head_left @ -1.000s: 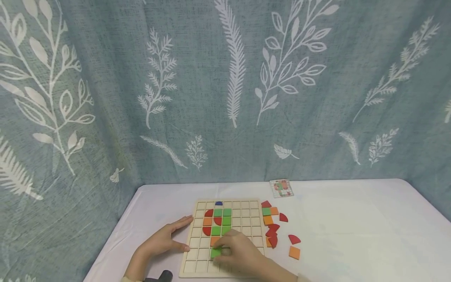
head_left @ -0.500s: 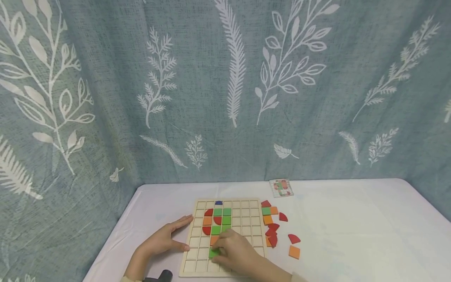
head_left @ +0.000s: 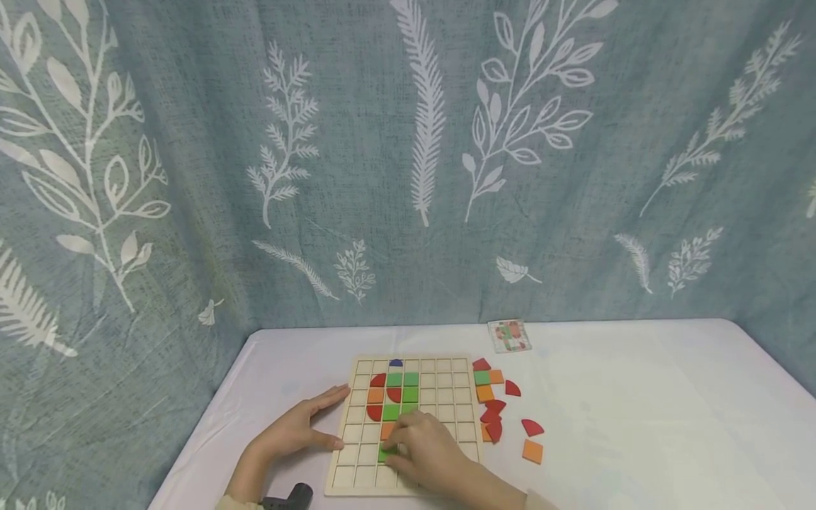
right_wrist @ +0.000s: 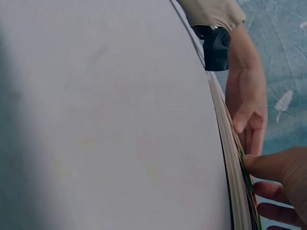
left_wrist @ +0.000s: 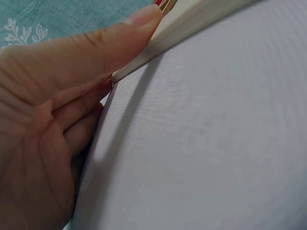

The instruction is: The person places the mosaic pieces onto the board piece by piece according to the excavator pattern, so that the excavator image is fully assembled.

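A wooden grid board lies on the white table. My left hand rests at its left edge, thumb and fingers spread; the left wrist view shows the thumb touching the board's side. Over the lower middle of the grid, my right hand pinches a green square tile by its edges. Just above that tile is an orange square, partly covered by the fingers. Farther up sit green squares, red quarter-circles, another orange square and a small blue half-round piece.
Loose red quarter-circles, orange squares and a green square lie right of the board. A printed pattern card lies at the back. A patterned curtain hangs behind the table. Something black is at the left wrist.
My right hand has shifted slightly left with the green square tile, which now sits a little further left on the grid. The left hand stays at the board's edge.
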### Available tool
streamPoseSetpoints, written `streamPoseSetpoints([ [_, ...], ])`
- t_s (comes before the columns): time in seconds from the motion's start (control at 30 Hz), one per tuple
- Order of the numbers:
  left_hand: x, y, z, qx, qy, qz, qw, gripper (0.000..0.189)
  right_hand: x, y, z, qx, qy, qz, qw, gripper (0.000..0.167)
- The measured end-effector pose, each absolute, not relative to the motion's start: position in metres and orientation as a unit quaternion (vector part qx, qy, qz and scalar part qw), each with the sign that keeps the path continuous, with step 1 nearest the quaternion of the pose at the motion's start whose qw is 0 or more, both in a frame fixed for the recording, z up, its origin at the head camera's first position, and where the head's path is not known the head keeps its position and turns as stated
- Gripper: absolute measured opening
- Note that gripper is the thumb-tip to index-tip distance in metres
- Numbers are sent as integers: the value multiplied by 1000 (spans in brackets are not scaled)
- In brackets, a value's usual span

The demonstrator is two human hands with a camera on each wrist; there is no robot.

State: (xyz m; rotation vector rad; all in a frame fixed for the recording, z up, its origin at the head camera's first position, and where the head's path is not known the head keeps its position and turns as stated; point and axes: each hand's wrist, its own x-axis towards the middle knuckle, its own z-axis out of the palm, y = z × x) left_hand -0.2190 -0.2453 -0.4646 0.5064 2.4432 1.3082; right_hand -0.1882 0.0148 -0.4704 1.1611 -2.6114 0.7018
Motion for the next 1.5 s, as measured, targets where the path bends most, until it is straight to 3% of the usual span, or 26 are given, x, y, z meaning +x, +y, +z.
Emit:
streamPoseSetpoints([
  [0.33, -218, -243, -463, 172, 853, 464, 163, 90, -204, 45, -468, 305, -853, 423, 31, 21],
  [0.57, -219, -244, -464, 170, 854, 463, 165, 90, -237, 108, -464, 210, -849, 475, 92, 22],
  [0.67, -219, -244, -464, 171, 855, 462, 164, 90, -249, 129, -462, 198, -864, 455, 88, 20],
  [0.93, -218, -245, -465, 177, 853, 464, 159, 89, -265, 148, -464, 212, -896, 390, 27, 23],
  [1.5, -216, -244, -464, 173, 853, 468, 154, 90, -279, 151, -468, 247, -901, 357, 5, 22],
])
